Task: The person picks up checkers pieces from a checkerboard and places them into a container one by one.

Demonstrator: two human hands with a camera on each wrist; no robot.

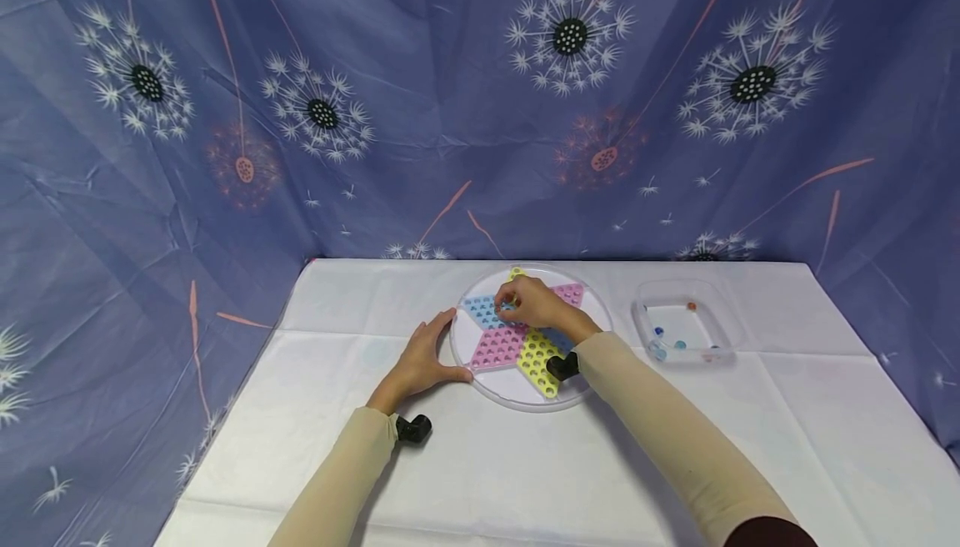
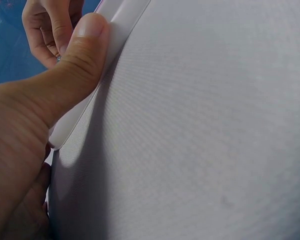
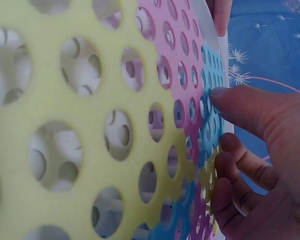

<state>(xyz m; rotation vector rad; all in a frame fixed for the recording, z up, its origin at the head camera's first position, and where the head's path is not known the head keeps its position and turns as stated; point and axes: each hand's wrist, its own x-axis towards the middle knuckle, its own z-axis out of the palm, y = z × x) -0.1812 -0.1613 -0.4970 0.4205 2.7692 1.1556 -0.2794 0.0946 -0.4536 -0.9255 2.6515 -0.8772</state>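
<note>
A round Chinese checkers board (image 1: 493, 381) with a blue, pink and yellow star of holes lies on the table. My left hand (image 1: 422, 361) rests against its left rim, thumb and fingers spread; the left wrist view has the thumb (image 2: 85, 50) along the pale rim. Over the blue section at the far left of the star, my right hand (image 1: 534, 303) has its thumb and fingertips drawn together. It pinches a small bluish marble (image 2: 59, 59), mostly hidden by the fingers. In the right wrist view, the thumb (image 3: 240, 106) points at the blue holes (image 3: 211, 95).
To the right of the board stands a clear plastic container (image 1: 723, 338) with several marbles, blue ones (image 1: 658, 332) and an orange one (image 1: 692, 306) among them. A white cloth (image 1: 480, 480) covers the table. A blue dandelion-print curtain (image 1: 450, 113) hangs behind it.
</note>
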